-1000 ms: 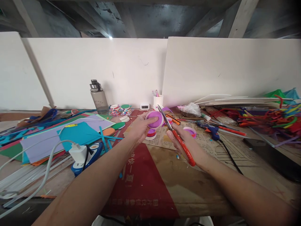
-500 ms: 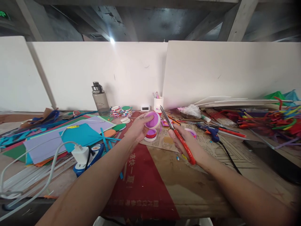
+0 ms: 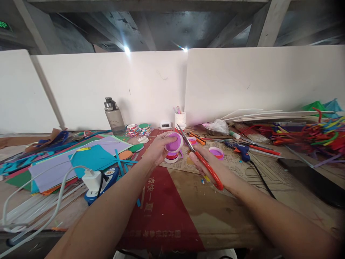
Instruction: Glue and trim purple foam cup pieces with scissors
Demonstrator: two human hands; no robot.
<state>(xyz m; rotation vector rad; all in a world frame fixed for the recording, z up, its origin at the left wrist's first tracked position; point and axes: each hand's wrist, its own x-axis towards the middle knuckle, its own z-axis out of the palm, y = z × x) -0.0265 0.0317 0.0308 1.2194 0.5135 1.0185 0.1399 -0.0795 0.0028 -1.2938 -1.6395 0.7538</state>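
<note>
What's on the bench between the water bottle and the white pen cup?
Head view: between water bottle and pen cup sit stacked coloured discs and a small white clock.

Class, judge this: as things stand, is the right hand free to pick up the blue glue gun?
Probably not: the right hand is shut on the red-handled scissors. The glue gun lies uncovered just beyond it.

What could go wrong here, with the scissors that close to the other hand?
The scissors in the right hand point their blades at the purple disc, close to the left hand; a slip could nick its fingers. The disc is held only at its edge, so it might twist and the cut go crooked.
</note>
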